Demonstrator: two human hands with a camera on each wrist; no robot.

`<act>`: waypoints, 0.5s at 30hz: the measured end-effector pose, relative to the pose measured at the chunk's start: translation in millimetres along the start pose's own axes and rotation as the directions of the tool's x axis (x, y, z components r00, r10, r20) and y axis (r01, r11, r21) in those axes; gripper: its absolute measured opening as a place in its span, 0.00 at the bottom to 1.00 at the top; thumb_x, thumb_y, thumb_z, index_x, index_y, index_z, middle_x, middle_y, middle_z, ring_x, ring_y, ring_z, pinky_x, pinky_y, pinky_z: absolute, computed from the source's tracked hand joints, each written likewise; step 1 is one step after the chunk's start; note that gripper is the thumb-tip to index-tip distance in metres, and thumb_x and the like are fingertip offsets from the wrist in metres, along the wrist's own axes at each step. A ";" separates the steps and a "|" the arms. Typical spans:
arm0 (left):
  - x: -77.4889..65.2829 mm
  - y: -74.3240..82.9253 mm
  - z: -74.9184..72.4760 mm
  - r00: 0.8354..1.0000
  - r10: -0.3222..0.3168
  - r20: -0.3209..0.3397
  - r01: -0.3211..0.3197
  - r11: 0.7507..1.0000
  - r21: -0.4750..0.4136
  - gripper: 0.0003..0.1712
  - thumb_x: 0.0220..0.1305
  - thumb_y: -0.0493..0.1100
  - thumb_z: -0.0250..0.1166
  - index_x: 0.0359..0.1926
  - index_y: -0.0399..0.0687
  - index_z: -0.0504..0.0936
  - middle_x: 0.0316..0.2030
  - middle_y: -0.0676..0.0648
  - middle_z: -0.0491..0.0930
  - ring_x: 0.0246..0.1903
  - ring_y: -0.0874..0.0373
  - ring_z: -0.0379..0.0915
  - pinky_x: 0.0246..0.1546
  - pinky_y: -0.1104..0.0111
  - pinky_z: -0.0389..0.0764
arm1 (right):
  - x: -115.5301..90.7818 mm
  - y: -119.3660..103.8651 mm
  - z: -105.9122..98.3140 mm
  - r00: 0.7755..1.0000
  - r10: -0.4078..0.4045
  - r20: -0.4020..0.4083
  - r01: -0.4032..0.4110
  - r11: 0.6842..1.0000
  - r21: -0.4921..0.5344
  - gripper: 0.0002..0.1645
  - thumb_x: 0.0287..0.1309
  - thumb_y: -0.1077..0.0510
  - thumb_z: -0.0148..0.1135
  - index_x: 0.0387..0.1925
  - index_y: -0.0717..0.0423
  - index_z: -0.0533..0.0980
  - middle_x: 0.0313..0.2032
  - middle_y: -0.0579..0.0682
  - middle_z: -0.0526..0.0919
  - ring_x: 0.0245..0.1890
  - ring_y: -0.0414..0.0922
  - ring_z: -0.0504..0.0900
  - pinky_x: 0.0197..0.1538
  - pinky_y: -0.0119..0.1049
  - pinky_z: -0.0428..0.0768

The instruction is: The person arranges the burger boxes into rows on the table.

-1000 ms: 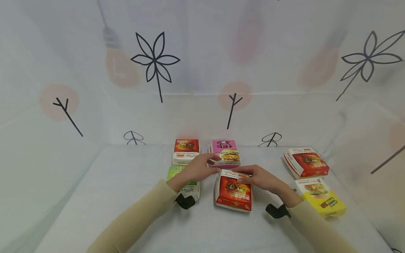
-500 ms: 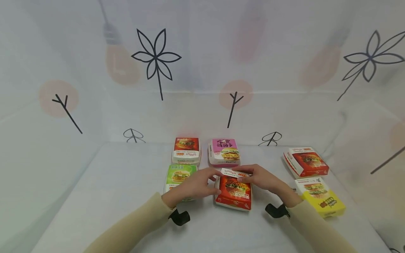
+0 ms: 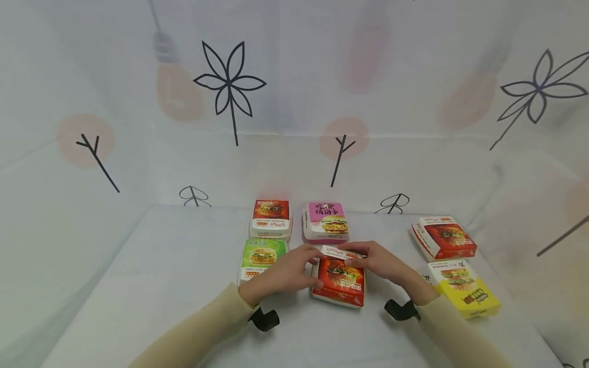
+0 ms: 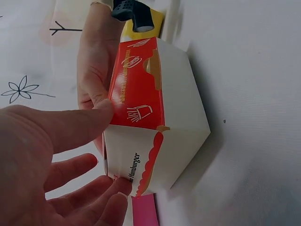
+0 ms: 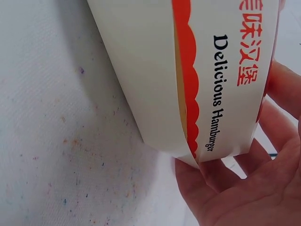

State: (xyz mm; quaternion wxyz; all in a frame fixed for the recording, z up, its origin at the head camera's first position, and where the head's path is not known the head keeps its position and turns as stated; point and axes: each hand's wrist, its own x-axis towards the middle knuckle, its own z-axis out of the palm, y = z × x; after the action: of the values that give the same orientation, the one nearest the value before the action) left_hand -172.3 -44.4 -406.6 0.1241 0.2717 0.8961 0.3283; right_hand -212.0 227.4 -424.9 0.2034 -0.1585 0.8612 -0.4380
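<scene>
A red and white burger box [image 3: 340, 278] lies on the table between both hands, a burger picture on its lid. My left hand [image 3: 287, 268] holds its left side; in the left wrist view the thumb [image 4: 89, 123] lies at the lid's edge and the fingers [image 4: 106, 195] meet the white side panel. From the right, my right hand [image 3: 382, 260] grips the far right corner, thumb on the lid. In the right wrist view its fingers [image 5: 221, 176] bend round the corner, beside the printed side [image 5: 225, 94], where a narrow gap runs under the scalloped red flap.
Behind stand another red burger box [image 3: 271, 220] and a pink one [image 3: 325, 222]. A green box [image 3: 262, 255] lies by my left forearm, partly hidden. At the right, a red box [image 3: 444, 237] sits behind a yellow one [image 3: 465, 289]. A patterned cloth backdrop [image 3: 294, 168] rises behind the table.
My left hand has come back from near the pink box, toward me, onto the left side of the middle red box. The right hand has stayed on its corner.
</scene>
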 end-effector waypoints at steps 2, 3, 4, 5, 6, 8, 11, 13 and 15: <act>0.4 -0.9 0.4 1.000 0.001 -0.002 -0.001 1.000 -0.003 0.29 0.58 0.50 0.75 0.60 0.56 0.78 0.59 0.54 0.72 0.55 0.57 0.73 0.52 0.64 0.77 | -0.5 -0.1 0.5 1.000 -0.002 -0.003 0.002 1.000 -0.008 0.29 0.65 0.46 0.64 0.65 0.50 0.75 0.63 0.56 0.74 0.60 0.54 0.70 0.60 0.56 0.73; 0.7 -1.6 0.6 1.000 0.001 -0.003 -0.001 1.000 -0.006 0.29 0.58 0.49 0.75 0.60 0.56 0.78 0.59 0.54 0.72 0.55 0.57 0.73 0.52 0.64 0.77 | -1.0 0.0 0.6 1.000 -0.004 -0.005 0.004 1.000 -0.012 0.29 0.65 0.46 0.63 0.65 0.50 0.75 0.63 0.56 0.74 0.60 0.54 0.71 0.60 0.56 0.73; 0.9 -2.2 0.5 1.000 0.000 -0.004 0.000 1.000 -0.012 0.29 0.58 0.48 0.75 0.60 0.56 0.78 0.59 0.54 0.73 0.55 0.57 0.73 0.52 0.64 0.77 | -1.5 0.1 0.6 1.000 -0.006 -0.007 0.006 1.000 -0.019 0.28 0.66 0.46 0.63 0.64 0.50 0.76 0.63 0.56 0.75 0.60 0.54 0.71 0.60 0.56 0.73; 1.1 -3.0 0.5 1.000 -0.002 -0.004 0.002 1.000 -0.017 0.29 0.58 0.48 0.74 0.61 0.56 0.78 0.59 0.54 0.73 0.55 0.56 0.73 0.53 0.64 0.77 | -2.1 0.1 0.7 1.000 -0.007 -0.009 0.007 1.000 -0.024 0.28 0.66 0.46 0.63 0.64 0.50 0.76 0.62 0.55 0.76 0.59 0.53 0.71 0.60 0.56 0.73; 1.2 -3.4 0.3 1.000 -0.006 -0.005 0.006 1.000 -0.026 0.29 0.59 0.47 0.74 0.61 0.56 0.78 0.58 0.53 0.73 0.55 0.56 0.73 0.52 0.64 0.77 | -2.8 0.2 0.7 1.000 -0.008 -0.011 0.007 1.000 -0.028 0.28 0.66 0.46 0.63 0.64 0.50 0.77 0.62 0.55 0.76 0.58 0.53 0.72 0.60 0.56 0.73; 1.1 -4.3 -0.1 1.000 -0.017 -0.008 0.016 0.999 -0.040 0.28 0.59 0.46 0.74 0.60 0.55 0.78 0.58 0.53 0.74 0.56 0.55 0.73 0.52 0.63 0.78 | -4.2 0.7 0.4 1.000 -0.010 -0.015 0.009 0.999 -0.032 0.27 0.66 0.46 0.62 0.63 0.51 0.77 0.61 0.55 0.77 0.58 0.52 0.72 0.59 0.55 0.74; 0.9 -4.8 -1.0 0.999 -0.032 -0.015 0.031 0.997 -0.066 0.27 0.60 0.44 0.73 0.60 0.55 0.78 0.56 0.52 0.76 0.55 0.54 0.73 0.50 0.63 0.78 | -6.0 1.5 -0.2 1.000 -0.008 -0.016 0.008 1.000 -0.025 0.27 0.67 0.46 0.62 0.64 0.51 0.77 0.61 0.54 0.77 0.57 0.52 0.73 0.59 0.54 0.75; 0.6 -5.3 -1.8 0.999 -0.036 -0.019 0.035 0.997 -0.076 0.26 0.60 0.43 0.73 0.59 0.56 0.79 0.55 0.52 0.77 0.54 0.54 0.73 0.49 0.64 0.79 | -6.9 1.8 -0.6 1.000 -0.010 -0.015 0.010 1.000 -0.007 0.27 0.67 0.47 0.62 0.64 0.52 0.76 0.61 0.55 0.77 0.57 0.52 0.73 0.59 0.53 0.75; 0.7 -5.7 -2.4 0.999 -0.037 -0.018 0.036 0.996 -0.084 0.25 0.60 0.42 0.73 0.59 0.56 0.79 0.55 0.53 0.77 0.53 0.55 0.74 0.48 0.64 0.79 | -7.6 1.5 -0.7 1.000 -0.014 -0.016 0.014 1.000 0.008 0.27 0.66 0.48 0.63 0.64 0.52 0.76 0.60 0.55 0.77 0.57 0.52 0.73 0.58 0.52 0.75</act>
State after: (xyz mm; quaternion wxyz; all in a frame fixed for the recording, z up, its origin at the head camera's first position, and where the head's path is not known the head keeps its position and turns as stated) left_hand -176.1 -48.9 -408.5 0.1328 0.2467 0.8875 0.3659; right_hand -205.9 232.2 -424.2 0.1940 -0.1601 0.8600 -0.4441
